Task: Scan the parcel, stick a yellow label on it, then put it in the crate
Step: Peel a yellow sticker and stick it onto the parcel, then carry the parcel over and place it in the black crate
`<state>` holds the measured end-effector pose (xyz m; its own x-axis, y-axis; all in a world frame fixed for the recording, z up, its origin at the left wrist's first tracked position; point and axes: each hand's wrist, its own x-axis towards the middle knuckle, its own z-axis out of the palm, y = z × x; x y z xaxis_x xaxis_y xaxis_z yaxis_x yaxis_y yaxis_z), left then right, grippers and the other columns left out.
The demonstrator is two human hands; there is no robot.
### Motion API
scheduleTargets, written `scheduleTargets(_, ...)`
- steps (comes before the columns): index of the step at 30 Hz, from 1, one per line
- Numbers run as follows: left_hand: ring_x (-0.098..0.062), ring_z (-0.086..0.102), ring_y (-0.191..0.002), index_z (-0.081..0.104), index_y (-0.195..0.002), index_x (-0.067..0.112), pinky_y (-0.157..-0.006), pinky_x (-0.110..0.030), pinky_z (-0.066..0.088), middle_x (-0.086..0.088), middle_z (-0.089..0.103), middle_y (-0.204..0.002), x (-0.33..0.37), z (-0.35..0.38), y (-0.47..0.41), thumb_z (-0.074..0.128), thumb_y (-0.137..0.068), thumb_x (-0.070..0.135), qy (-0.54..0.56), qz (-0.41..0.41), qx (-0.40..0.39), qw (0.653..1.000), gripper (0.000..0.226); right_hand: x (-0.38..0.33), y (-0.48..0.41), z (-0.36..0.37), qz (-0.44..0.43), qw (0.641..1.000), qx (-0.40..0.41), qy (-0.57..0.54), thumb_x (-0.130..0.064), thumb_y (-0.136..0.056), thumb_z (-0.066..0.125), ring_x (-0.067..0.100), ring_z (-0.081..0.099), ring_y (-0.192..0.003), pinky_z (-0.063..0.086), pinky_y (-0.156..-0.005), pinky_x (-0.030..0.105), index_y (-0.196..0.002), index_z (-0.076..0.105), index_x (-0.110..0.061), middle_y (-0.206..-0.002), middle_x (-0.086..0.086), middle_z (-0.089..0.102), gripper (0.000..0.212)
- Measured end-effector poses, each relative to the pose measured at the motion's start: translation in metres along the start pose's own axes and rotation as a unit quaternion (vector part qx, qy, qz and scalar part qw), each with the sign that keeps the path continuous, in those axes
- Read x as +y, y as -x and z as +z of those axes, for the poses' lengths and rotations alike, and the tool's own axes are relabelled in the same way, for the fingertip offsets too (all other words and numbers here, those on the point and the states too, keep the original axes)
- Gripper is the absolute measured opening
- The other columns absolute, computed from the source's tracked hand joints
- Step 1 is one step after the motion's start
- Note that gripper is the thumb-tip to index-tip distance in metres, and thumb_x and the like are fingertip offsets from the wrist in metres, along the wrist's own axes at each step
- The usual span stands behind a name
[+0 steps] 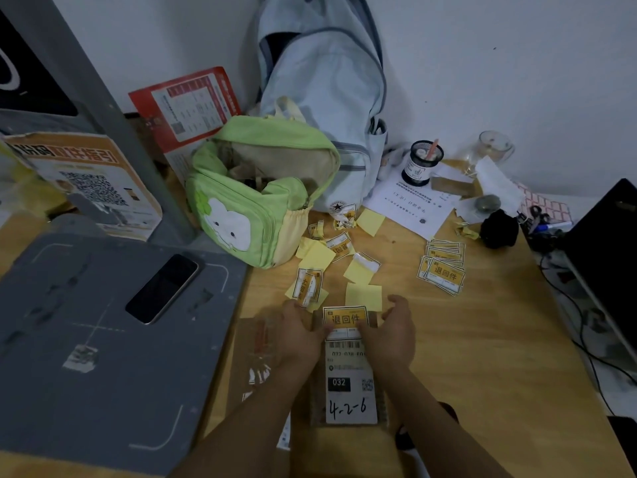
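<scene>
From the head camera, both hands meet over a flat brown parcel (348, 381) lying on the wooden desk (482, 339) directly under them. The left hand (301, 334) and the right hand (391, 334) each press a thumb and fingertips onto the lower edge of a yellow label (345, 320), which sits on the far end of the parcel, just above the white shipping label (350, 384) that runs back between the forearms. The fingers are curled and half closed. They pinch or press the label rather than wrap around anything.

Judging by this, the sticking step is in hand. The label looks laid in place but probably not fully smoothed down.

Just beyond the fingertips lie peeled yellow backing papers (363, 294) and crumpled scraps. A stack of unused labels (443, 274) sits ahead and to the right of the right hand. To the left of the left hand, a grey scanner platform (69, 339) holds a dark phone (162, 288). Further ahead of the hands stand a green backpack (255, 198) and a pale blue backpack (327, 98).

No crate is visible. The next move likely calls for rubbing the label flat, then gripping the parcel by its edges and carrying it out of this view to wherever the crate stands.
</scene>
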<state>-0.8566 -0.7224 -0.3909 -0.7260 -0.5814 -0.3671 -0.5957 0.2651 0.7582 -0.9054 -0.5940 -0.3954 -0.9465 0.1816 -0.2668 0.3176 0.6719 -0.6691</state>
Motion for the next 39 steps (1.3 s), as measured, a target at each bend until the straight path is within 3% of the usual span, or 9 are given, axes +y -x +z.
scheduleTargets(2,-0.011,0.054,-0.090,0.056,-0.115,0.012,-0.067,-0.019,0.043,0.001,0.063,-0.103,-0.001,0.001,0.002,0.069,-0.085,0.032,-0.026,0.000,-0.041,0.999,0.038,0.007,0.001,0.002,0.061,0.998,-0.017,-0.005,-0.043,-0.071,0.076,0.029,0.059,-0.111,0.052,-0.086,0.042,-0.135,0.039,-0.015,-0.123,0.008,0.060,0.080)
scheduleTargets(4,-0.008,0.055,-0.086,0.060,-0.115,0.010,-0.057,-0.009,0.033,-0.001,0.067,-0.107,0.001,0.005,0.005,0.057,-0.093,0.033,-0.049,0.007,-0.065,0.997,0.031,0.013,0.004,0.003,0.115,0.988,-0.099,-0.015,-0.059,-0.078,0.061,0.031,0.061,-0.108,0.051,-0.085,0.041,-0.134,0.040,-0.010,-0.122,0.012,0.061,0.078)
scheduleTargets(7,-0.015,0.061,-0.092,0.060,-0.115,0.010,-0.069,-0.020,0.046,-0.006,0.069,-0.115,0.003,0.008,0.005,0.051,-0.096,0.033,-0.024,-0.012,-0.060,0.998,0.031,0.010,0.005,0.002,0.121,0.978,-0.165,-0.032,-0.058,-0.089,0.044,0.025,0.063,-0.088,0.051,-0.081,0.038,-0.114,0.058,-0.006,-0.099,0.008,0.066,0.059)
scheduleTargets(13,-0.015,0.059,-0.094,0.058,-0.123,0.014,-0.072,-0.026,0.041,0.001,0.066,-0.111,0.046,-0.016,0.002,0.051,-0.096,0.036,0.031,0.029,-0.022,0.999,0.036,-0.024,-0.011,-0.022,0.092,0.971,-0.164,-0.148,-0.057,-0.084,0.053,0.027,0.071,-0.084,0.056,-0.085,0.050,-0.093,0.068,-0.015,-0.090,0.006,0.074,0.046)
scheduleTargets(19,-0.015,0.058,-0.094,0.061,-0.120,0.014,-0.085,-0.031,0.048,0.010,0.058,-0.095,0.122,-0.048,-0.001,0.057,-0.093,0.023,0.140,0.112,-0.005,0.984,0.029,-0.095,-0.023,-0.081,0.030,0.959,-0.130,-0.248,-0.046,-0.086,0.060,0.026,0.069,-0.091,0.055,-0.085,0.042,-0.110,0.066,-0.014,-0.099,0.005,0.074,0.040)
scheduleTargets(26,-0.023,0.063,-0.108,0.059,-0.125,0.016,-0.098,-0.046,0.051,0.004,0.064,-0.114,0.207,-0.100,0.011,0.058,-0.092,0.026,0.191,0.203,-0.003,0.960,0.035,-0.171,-0.004,-0.154,-0.058,0.928,-0.098,-0.355,-0.036,-0.085,0.066,0.021,0.069,-0.086,0.052,-0.068,0.031,-0.113,0.064,-0.016,-0.106,0.005,0.072,0.035)
scheduleTargets(30,-0.018,0.060,-0.106,0.057,-0.128,0.017,-0.092,-0.036,0.050,0.000,0.062,-0.125,0.241,-0.129,0.027,0.056,-0.093,0.030,0.195,0.270,0.011,0.943,0.037,-0.204,0.021,-0.189,-0.102,0.925,-0.068,-0.361,-0.033,-0.087,0.063,0.022,0.070,-0.085,0.055,-0.073,0.035,-0.101,0.065,-0.018,-0.098,0.004,0.074,0.020)
scheduleTargets(33,-0.020,0.061,-0.112,0.058,-0.127,0.019,-0.099,-0.041,0.049,0.000,0.063,-0.128,0.265,-0.149,0.047,0.057,-0.092,0.034,0.196,0.315,0.006,0.929,0.039,-0.223,0.042,-0.215,-0.121,0.919,-0.040,-0.373,-0.029,-0.089,0.060,0.020,0.069,-0.078,0.054,-0.072,0.034,-0.086,0.064,-0.022,-0.090,0.003,0.074,0.008)
scheduleTargets(39,-0.013,0.058,-0.103,0.058,-0.127,0.019,-0.091,-0.033,0.048,0.006,0.061,-0.112,0.292,-0.161,0.090,0.059,-0.091,0.032,0.209,0.397,-0.033,0.893,0.038,-0.226,0.081,-0.259,-0.120,0.905,0.043,-0.405,-0.027,-0.091,0.056,0.018,0.066,-0.071,0.045,-0.055,0.028,-0.110,0.061,-0.010,-0.096,0.007,0.073,0.027)
